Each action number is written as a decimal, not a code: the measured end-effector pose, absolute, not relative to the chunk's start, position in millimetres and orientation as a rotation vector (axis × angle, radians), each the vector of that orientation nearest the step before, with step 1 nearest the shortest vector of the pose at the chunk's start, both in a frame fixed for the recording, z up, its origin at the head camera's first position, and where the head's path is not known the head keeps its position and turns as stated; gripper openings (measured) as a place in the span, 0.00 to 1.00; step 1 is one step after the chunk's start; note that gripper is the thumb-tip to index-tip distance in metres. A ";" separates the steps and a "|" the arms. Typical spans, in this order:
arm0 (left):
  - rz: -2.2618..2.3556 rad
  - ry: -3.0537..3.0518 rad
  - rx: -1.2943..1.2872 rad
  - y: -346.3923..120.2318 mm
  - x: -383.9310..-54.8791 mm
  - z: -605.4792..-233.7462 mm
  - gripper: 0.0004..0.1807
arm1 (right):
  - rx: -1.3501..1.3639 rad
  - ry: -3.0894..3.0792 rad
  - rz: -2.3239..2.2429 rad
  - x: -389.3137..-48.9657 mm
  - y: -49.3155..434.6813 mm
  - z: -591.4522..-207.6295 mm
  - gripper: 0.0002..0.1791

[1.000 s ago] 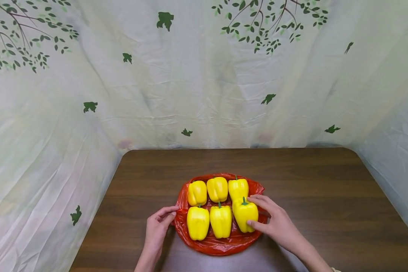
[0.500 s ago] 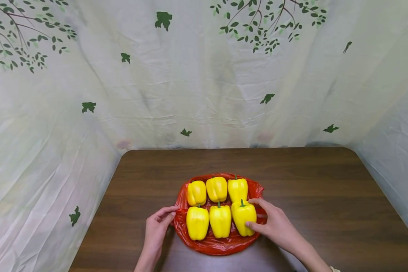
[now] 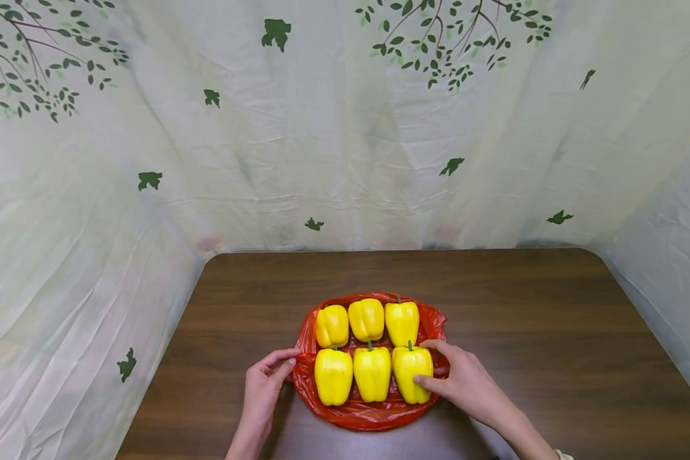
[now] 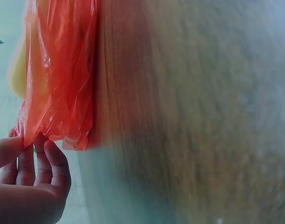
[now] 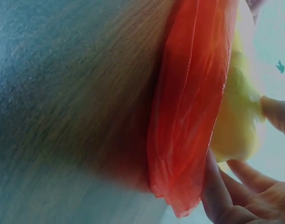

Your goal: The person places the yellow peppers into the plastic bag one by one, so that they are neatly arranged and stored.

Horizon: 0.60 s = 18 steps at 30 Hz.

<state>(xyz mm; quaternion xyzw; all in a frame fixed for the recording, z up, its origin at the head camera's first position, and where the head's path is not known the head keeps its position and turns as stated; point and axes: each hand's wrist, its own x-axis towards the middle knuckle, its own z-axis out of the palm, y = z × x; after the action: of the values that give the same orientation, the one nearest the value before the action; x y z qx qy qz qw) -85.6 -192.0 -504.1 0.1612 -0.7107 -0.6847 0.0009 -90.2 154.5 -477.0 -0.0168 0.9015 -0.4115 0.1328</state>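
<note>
A red plastic bag (image 3: 368, 418) lies spread on the table with its rim rolled into an oval. Yellow bell peppers stand in it in two rows of three. My left hand (image 3: 264, 385) pinches the bag's left edge between thumb and fingers, and the left wrist view shows the thin film (image 4: 63, 93) drawn toward the fingertips. My right hand (image 3: 471, 386) holds the front right bell pepper (image 3: 408, 374), thumb on its near side and fingers at its far right. In the right wrist view, that bell pepper (image 5: 235, 121) sits behind the bag's raised side (image 5: 189, 107).
The brown wooden table (image 3: 253, 287) extends around the bag on both sides and behind it. A pale curtain (image 3: 345, 128) printed with leaves and branches hangs along the table's far edge and sides.
My right hand has lowered the front right bell pepper slightly toward the near side, into line with its row. My left hand keeps its pinch on the bag's edge.
</note>
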 end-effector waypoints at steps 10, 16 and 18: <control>-2.147 -2.236 0.500 -191.1 -83.8 -503.7 0.11 | 0.004 2.618 -1.236 -88.5 149.9 -485.7 0.36; -2.145 -2.242 0.491 -190.8 -84.5 -505.2 0.11 | 0.000 2.646 -1.212 -89.0 147.1 -487.3 0.35; -2.145 -2.248 0.498 -190.6 -85.4 -505.3 0.11 | -0.001 2.646 -1.215 -90.3 146.5 -486.9 0.35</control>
<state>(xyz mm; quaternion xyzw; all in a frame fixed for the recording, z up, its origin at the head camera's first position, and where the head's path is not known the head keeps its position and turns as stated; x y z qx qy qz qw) -85.4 -190.6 -505.3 0.1582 -0.7144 -0.6816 -0.0028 -90.3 146.5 -486.9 -0.0002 0.9027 -0.4146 0.1149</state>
